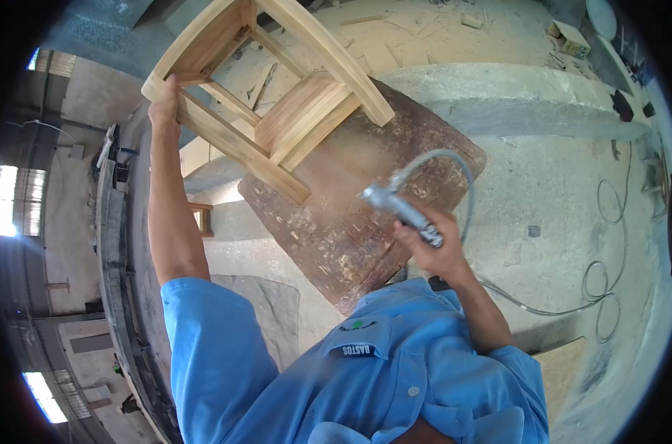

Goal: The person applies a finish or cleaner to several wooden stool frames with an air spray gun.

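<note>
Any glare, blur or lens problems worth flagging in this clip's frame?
Head view: strong fisheye with black corners; windows at left blown out, with blue flare; spray gun slightly soft, wooden frame clearer.

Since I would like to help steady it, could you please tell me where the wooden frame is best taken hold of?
Probably grip the wooden frame's long curved rail from its outer right side: it looks slim and unobstructed there, and the left hand holds the opposite, left end.
</note>
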Tool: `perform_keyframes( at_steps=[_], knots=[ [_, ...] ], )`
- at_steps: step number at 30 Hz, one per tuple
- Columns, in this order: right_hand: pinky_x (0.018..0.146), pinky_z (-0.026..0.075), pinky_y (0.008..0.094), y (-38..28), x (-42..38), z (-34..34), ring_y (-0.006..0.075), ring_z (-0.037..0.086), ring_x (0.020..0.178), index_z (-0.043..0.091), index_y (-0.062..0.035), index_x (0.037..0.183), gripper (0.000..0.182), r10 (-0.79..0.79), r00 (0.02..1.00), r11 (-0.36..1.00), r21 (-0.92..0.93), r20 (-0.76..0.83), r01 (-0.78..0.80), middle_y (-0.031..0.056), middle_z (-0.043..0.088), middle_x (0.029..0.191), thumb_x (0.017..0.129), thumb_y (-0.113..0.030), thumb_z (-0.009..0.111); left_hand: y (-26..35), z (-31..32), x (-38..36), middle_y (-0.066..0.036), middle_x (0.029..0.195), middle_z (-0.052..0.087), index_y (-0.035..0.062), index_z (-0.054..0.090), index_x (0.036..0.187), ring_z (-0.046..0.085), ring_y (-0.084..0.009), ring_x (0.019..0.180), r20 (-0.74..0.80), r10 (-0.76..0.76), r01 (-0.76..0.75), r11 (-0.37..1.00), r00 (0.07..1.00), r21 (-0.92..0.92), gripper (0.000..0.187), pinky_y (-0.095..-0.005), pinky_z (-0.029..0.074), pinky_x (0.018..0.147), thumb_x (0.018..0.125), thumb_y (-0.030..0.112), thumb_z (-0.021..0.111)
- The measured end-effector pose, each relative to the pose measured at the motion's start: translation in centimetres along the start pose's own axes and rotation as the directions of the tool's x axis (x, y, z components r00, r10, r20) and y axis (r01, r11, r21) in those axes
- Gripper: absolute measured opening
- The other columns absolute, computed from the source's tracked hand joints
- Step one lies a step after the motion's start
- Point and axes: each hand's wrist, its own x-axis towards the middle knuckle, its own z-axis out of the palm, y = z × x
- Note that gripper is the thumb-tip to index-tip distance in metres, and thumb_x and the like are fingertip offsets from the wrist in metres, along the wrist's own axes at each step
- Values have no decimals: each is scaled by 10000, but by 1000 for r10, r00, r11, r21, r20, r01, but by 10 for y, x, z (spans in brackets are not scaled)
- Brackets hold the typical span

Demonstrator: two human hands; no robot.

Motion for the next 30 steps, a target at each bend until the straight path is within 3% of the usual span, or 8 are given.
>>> perform_keyframes(
  at_steps=[2,5,11,13,18,21,22,30],
  knots=[
    [660,500,251,1,-1,-25,99,619,717,614,9,1236,464,66,986,997,-37,-151,-73,67,688,839,849,-211,743,2,8,-23,-151,1248,580,-38,495,1342,588,-248,1105,-26,15,-16,999,1000,-28,887,-368,465,930,719,527,777],
    [644,498,255,2,13,-34,91,604,696,616,19,1218,450,60,959,996,-44,-278,-75,43,675,821,835,-176,747,8,4,-27,-196,1253,592,-103,531,1289,582,-282,1133,-53,73,-74,997,996,-15,894,-369,443,954,696,522,767],
    [622,516,280,-25,87,-5,172,668,662,634,-38,1222,433,-214,976,964,-171,-41,204,123,701,809,823,-172,735,16,8,-65,-185,1208,622,-58,590,1250,591,-266,1109,-75,62,-57,997,995,61,797,-364,444,944,717,511,757],
    [594,516,303,-45,116,13,197,671,650,635,-48,1228,446,-90,990,975,-196,106,109,121,692,776,834,-236,724,23,11,-85,-181,1203,627,-49,600,1241,595,-265,1100,-79,45,-39,996,996,75,771,-362,446,940,726,504,754],
    [614,518,366,-53,177,89,239,671,641,658,-48,1165,425,-204,955,968,-101,214,230,113,677,726,859,-341,690,20,13,-102,-169,1184,641,-34,619,1223,602,-258,1081,-84,51,-46,997,995,63,716,-361,455,924,740,477,755],
    [658,522,403,-47,206,127,275,676,656,669,-54,1132,397,-230,954,945,-191,194,267,110,686,726,860,-341,690,17,13,-103,-166,1172,642,-32,617,1224,604,-258,1073,-70,83,-82,996,994,22,729,-363,455,918,740,497,744],
    [675,522,426,-46,213,134,306,685,696,675,-65,1117,383,-152,963,954,-223,222,202,122,697,746,859,-347,690,20,13,-105,-169,1170,637,-29,614,1226,600,-260,1075,-65,80,-78,997,995,27,754,-367,449,921,736,532,731],
    [684,521,422,-15,201,135,279,682,704,686,-75,1109,349,-56,955,919,-360,292,164,131,682,733,865,-325,686,20,12,-76,-197,1169,633,-67,605,1223,610,-273,1052,-51,93,-88,993,994,82,804,-374,464,894,731,559,715]
  ],
)
